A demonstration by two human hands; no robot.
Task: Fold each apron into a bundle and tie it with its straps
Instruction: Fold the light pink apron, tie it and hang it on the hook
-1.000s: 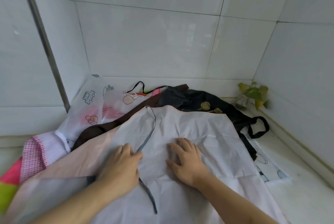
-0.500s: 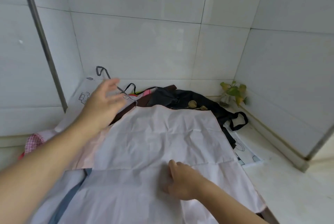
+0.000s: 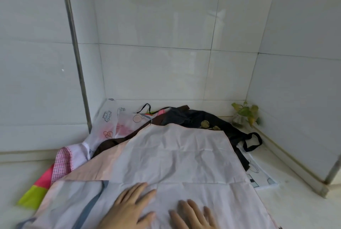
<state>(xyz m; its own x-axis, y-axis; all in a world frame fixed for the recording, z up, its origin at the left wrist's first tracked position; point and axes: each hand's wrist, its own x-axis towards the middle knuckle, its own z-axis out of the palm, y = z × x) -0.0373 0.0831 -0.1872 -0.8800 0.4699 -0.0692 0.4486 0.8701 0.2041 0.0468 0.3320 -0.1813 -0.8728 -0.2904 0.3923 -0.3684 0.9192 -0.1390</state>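
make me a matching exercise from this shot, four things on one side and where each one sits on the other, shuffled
Things:
1. plant
2. black apron
3. checked cloth
4. left hand

Places:
A. flat on the pale apron, near edge
B. far right corner, by the wall
C. left of the pale apron, partly under other cloth
D. behind the pale apron, partly under its far edge

Pairs: 1-B, 2-D, 3-C, 4-A
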